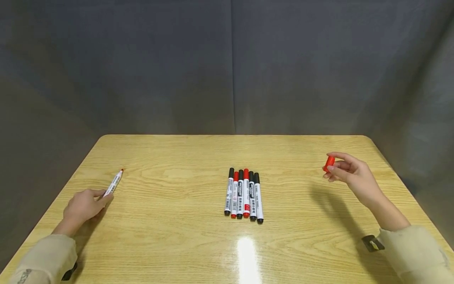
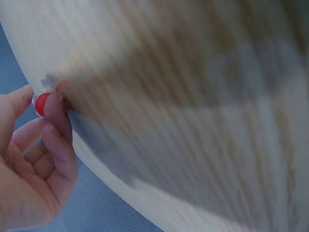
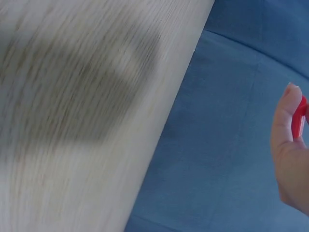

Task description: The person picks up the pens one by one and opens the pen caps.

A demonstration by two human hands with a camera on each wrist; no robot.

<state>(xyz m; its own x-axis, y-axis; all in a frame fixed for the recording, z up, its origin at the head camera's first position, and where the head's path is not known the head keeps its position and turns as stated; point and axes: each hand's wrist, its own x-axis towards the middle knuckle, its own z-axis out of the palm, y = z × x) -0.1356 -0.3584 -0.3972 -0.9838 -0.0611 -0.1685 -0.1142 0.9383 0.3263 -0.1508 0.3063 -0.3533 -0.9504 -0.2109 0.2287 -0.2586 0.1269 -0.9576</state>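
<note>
At the left of the table, my left hand pinches an uncapped red marker between thumb and fingers, its red tip pointing away. In the left wrist view, the marker's round red end shows between the fingertips. Over the right side of the table, my right hand holds a red marker cap between thumb and fingers, raised above the surface. Only part of that cap shows in the right wrist view. A row of several capped black and red markers lies side by side between the hands.
The wooden table has rounded far corners. A dark grey curtain stands behind it and along both sides. Each forearm wears a beige sleeve, with a dark strap piece near the cuff.
</note>
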